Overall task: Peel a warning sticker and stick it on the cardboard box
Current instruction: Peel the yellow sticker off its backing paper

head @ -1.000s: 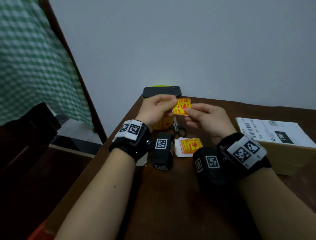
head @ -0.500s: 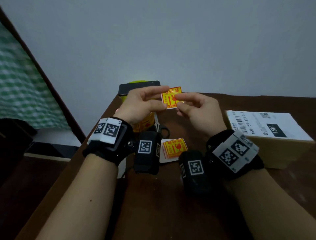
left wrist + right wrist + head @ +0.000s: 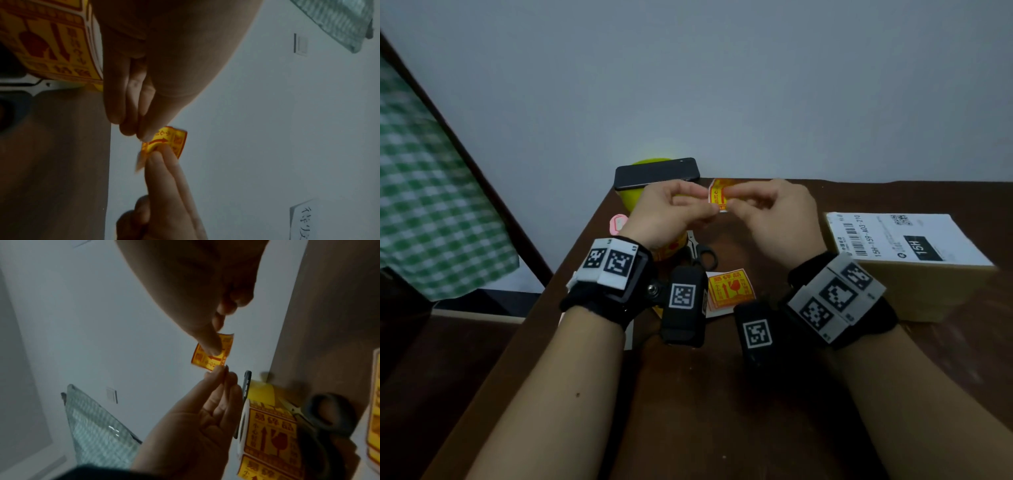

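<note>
A small yellow and red warning sticker point(image 3: 717, 196) hangs in the air above the table's far edge, pinched from both sides. My left hand point(image 3: 707, 207) pinches its left edge with thumb and fingertips point(image 3: 144, 134). My right hand point(image 3: 736, 202) pinches the right part, thumb point(image 3: 209, 344) on the printed face. The sticker point(image 3: 169, 140) is curled, and a pale corner sticks out at its lower edge. The cardboard box point(image 3: 917, 289), with a white shipping label on top, stands at the right, apart from both hands.
A second sticker point(image 3: 729, 289) on white backing lies on the brown table point(image 3: 688, 411) between my wrists. Black-handled scissors point(image 3: 702, 257) and a sticker roll point(image 3: 267, 434) lie below my left hand. A black phone point(image 3: 657, 173) rests on a yellow object by the wall.
The sticker was flat and faced me; now it is curled between the fingertips, and my hands have drawn closer together. The box and the table sticker have not moved.
</note>
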